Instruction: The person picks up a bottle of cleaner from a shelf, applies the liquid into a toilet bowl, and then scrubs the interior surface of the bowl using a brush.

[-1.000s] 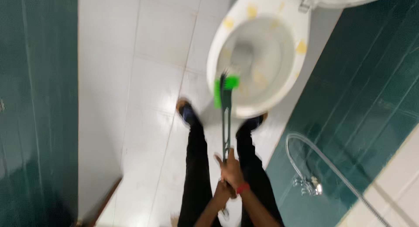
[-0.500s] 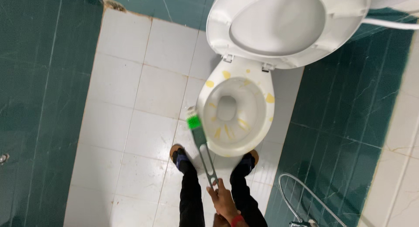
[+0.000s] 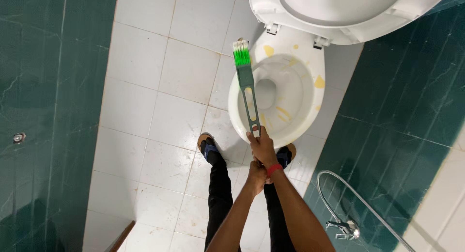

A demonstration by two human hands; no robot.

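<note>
overhead, both hands are closed around the near end of a long grey toilet brush (image 3: 249, 94): the right hand (image 3: 263, 148), a red band at its wrist, grips the handle higher up, and the left hand (image 3: 255, 176) is wrapped just below and behind it. the brush reaches forward over the left rim of the white toilet bowl (image 3: 310, 106), its green bristle head (image 3: 241, 53) raised near the back of the rim. yellow smears dot the bowl's rim and inside. the lid (image 3: 339, 14) stands open. dark sandals (image 3: 208, 148) rest on the white tiled floor (image 3: 160, 111), a metal hose (image 3: 339, 203) at right.
</note>
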